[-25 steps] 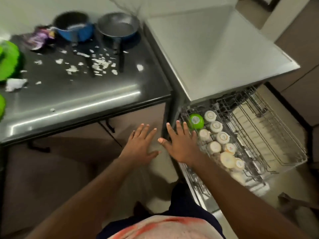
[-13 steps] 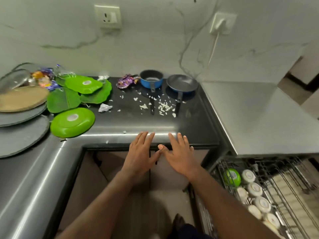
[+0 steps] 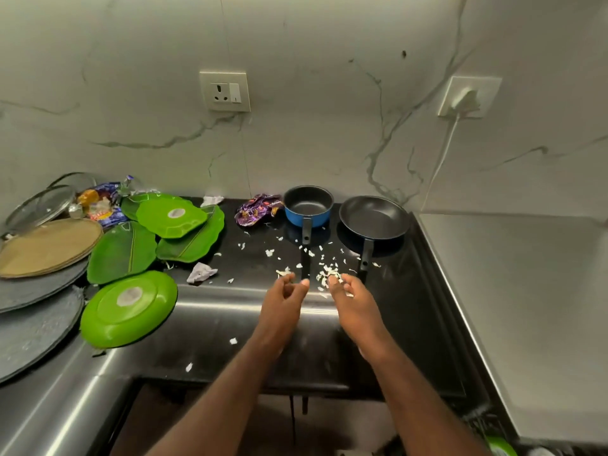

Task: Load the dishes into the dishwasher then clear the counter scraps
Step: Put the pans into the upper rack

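Left hand (image 3: 282, 299) and right hand (image 3: 357, 306) hover curled over the black stone surface (image 3: 408, 307). Their fingertips are among white shredded scraps (image 3: 327, 274) (whether any are pinched cannot be told), probably to rake them together. Beyond, not yet loaded, stand the small blue saucepan (image 3: 307, 207) and the black frying pan (image 3: 373, 217), handles facing forward within reach.

Black counter (image 3: 230, 317) — green plates (image 3: 128, 307); blue saucepan (image 3: 307, 209); frying pan (image 3: 373, 218); white scraps (image 3: 325, 274).

On the counter (image 3: 230, 311), scraps (image 3: 327, 273) lie before the saucepan (image 3: 307, 205) and frying pan (image 3: 373, 217), plates (image 3: 171, 217) at left.
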